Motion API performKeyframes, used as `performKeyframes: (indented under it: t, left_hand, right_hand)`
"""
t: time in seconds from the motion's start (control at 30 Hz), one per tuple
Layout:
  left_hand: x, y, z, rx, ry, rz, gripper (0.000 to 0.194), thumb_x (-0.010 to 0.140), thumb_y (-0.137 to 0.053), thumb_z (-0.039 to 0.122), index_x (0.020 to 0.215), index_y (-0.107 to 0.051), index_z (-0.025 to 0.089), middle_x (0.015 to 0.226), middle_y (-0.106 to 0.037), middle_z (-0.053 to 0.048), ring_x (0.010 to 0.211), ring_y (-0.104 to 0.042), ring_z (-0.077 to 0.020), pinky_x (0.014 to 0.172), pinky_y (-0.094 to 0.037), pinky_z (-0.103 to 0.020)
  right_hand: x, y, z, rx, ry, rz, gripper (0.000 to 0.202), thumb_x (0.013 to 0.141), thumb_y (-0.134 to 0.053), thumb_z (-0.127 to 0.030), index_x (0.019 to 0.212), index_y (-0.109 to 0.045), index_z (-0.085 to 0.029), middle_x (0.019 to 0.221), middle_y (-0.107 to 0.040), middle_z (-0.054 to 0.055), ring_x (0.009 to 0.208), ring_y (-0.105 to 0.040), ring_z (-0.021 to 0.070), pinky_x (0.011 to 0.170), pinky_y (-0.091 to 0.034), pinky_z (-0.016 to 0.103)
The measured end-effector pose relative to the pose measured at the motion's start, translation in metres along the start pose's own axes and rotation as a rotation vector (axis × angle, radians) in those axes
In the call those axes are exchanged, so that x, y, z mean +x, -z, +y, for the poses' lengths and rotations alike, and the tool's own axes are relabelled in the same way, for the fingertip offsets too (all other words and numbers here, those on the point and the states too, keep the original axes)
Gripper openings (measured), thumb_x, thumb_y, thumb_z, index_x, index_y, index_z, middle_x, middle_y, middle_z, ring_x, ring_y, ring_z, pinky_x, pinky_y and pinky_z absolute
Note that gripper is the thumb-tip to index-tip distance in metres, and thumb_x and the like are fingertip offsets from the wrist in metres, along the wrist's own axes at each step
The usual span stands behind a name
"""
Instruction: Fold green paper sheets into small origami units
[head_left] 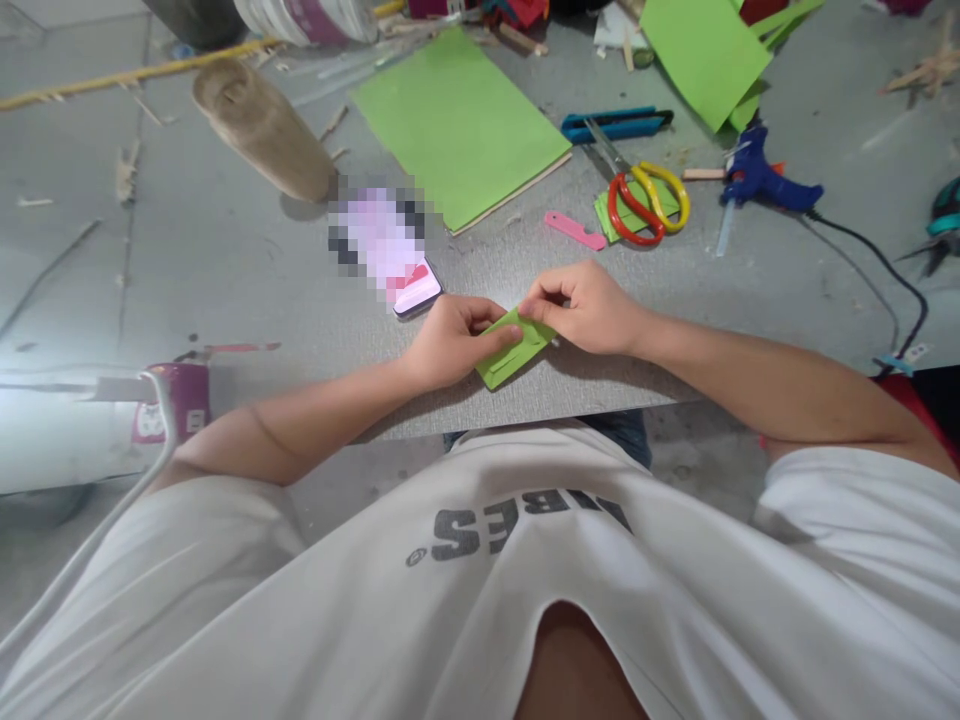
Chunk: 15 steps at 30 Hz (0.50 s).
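Observation:
A small folded piece of green paper is held between my two hands, close to the table's front edge. My left hand grips it from the left, with the thumb flat on top and the fingers partly hidden behind. At its upper right corner my right hand pinches the paper between thumb and fingers. A phone with a lit screen lies just beyond my left hand. Past my right hand lie a pink plastic piece and red and yellow scissors, which rest on small green papers.
A large green sheet lies mid-table, with a blue cutter beside it. A brown bottle-like object is at the left. The blue glue gun and its cord are at the right, pliers at the far right.

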<state>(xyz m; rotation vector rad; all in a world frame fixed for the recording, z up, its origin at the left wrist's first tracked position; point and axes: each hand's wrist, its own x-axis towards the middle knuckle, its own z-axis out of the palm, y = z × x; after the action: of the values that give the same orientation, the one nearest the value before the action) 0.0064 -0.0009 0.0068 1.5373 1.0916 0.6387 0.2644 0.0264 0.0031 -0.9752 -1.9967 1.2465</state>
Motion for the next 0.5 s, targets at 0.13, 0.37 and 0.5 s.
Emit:
performKeyframes:
  t: [0.13,0.37,0.5]
  left_hand:
    - [-0.001,-0.0027,-0.0039,0.001,-0.031,0.074,0.047,0.09,-0.092,0.065,0.082,-0.081,0.02,0.068,-0.068,-0.001,0.064,-0.053,-0.014,0.056,-0.041,-0.027]
    - [-0.0044,-0.0032,-0.0023,0.03,-0.037,0.034,0.049,0.094,-0.085,0.068,0.084,-0.08,0.02,0.071,-0.066,-0.001,0.064,-0.052,-0.0144,0.059,-0.041,-0.03]
    - [-0.0063,-0.0024,0.0021,0.053,-0.044,-0.07,0.048,0.096,-0.085,0.066,0.08,-0.076,0.021,0.066,-0.057,0.003,0.061,-0.044,-0.0126,0.056,-0.033,-0.028]
  right_hand:
    - [-0.0012,0.0012,-0.0002,0.047,0.046,-0.035,0.024,0.108,-0.083,-0.042,0.105,-0.091,-0.02,0.092,-0.084,0.004,0.08,-0.068,0.017,0.073,-0.054,0.031]
    - [-0.0035,0.0003,-0.0027,0.044,0.059,0.012,0.021,0.103,-0.086,-0.038,0.104,-0.094,-0.019,0.093,-0.09,0.007,0.08,-0.075,0.0192,0.073,-0.058,0.032]
    - [-0.0054,-0.0062,-0.0049,0.048,0.059,-0.04,0.022,0.103,-0.083,-0.039,0.097,-0.093,-0.02,0.09,-0.09,0.008,0.079,-0.076,0.0205,0.071,-0.054,0.032]
